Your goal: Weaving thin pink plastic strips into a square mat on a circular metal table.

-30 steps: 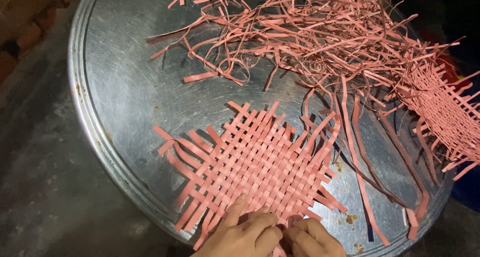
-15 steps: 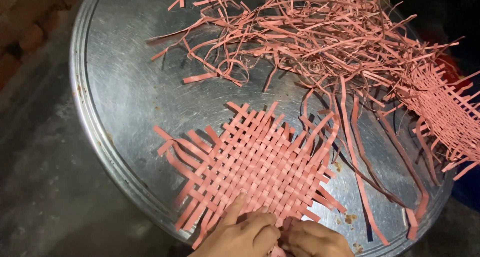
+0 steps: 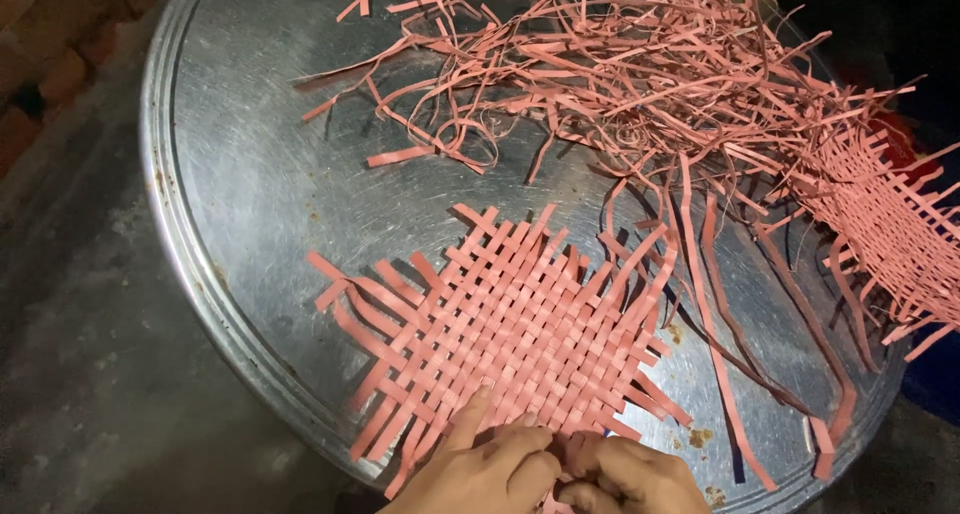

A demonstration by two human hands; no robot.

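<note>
Head camera: looks steeply down at a work surface, both hands entering from the bottom edge.
Floor: dark grey rough concrete floor (image 3: 90, 374) lies to the left of and below the tray.
Tray: large round scratched silver metal tray (image 3: 250, 174) with a raised ridged rim fills most of the view and bears everything else.
Loose pile: tangled heap of loose pink flat strips (image 3: 620, 74) spreads over the tray's far and right part; several long strips trail from it down toward the near right rim.
Second mat: partly woven pink strip mat (image 3: 890, 234) lies at the tray's right edge, cut off by the frame, well apart from the hands.
Mat in hand: flat square-woven pink strip mat (image 3: 520, 324) lies on the near middle of the tray, turned like a diamond, with loose strip ends fanning from all sides, longest on the left.
Left hand: left hand (image 3: 490, 469) rests on the mat's near corner, index finger stretched out flat on the weave, the other fingers curled.
Right hand: right hand (image 3: 625, 474) sits just beside it, touching it, fingers bent in over the same corner.
Grip: both hands are close together at the mat's near edge; whether either pinches a strip cannot be told.
</note>
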